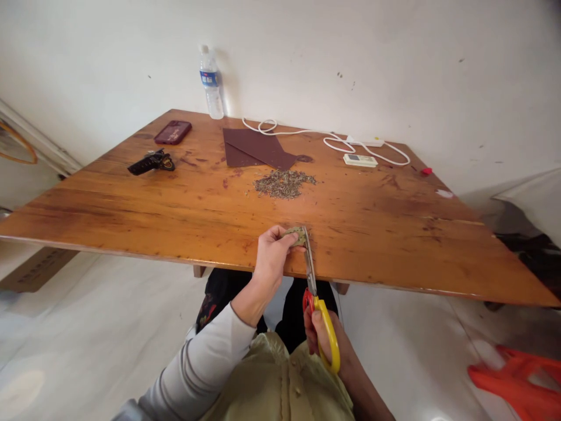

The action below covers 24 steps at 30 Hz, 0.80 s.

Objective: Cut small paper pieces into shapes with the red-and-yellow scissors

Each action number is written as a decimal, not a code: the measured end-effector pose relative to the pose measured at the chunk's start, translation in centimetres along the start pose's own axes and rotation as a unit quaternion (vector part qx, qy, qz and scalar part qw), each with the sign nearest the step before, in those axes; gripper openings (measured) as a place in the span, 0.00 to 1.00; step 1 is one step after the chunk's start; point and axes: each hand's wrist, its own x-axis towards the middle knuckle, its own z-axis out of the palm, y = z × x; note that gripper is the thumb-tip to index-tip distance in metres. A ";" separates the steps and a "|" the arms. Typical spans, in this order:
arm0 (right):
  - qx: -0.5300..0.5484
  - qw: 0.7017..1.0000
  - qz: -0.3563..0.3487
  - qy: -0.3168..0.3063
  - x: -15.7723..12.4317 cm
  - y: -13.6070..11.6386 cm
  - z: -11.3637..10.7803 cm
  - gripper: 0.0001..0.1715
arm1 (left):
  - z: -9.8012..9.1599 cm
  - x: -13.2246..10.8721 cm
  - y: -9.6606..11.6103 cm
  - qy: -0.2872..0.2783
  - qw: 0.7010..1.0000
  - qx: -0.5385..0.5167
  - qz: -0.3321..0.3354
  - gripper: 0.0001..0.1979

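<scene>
Low over the table edge, left hand [272, 252] pinches a greenish wad [298, 235]; right hand [323, 336] grips scissors [316, 304].

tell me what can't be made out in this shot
Head view only:
- The greenish piece: mostly covered by the left hand; what it is cannot be told.
- Right hand: fingers hidden by the scissors handles.
- Water bottle label: too small to read.
- White device: too small to identify.
- Orange object: cut off by the frame's right edge.

Yellow-and-red scissors [319, 307] at the orange-brown worktop [131, 210] edge; grey-green shreds [284, 183] mid-worktop, maroon sheets [256, 148] beyond.
</scene>
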 end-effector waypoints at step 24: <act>0.063 0.998 -0.002 0.013 -1.5 -2.8 1.0 0.40 | -0.5 -0.5 1.6 0.006 0.987 0.160 0.030 0.11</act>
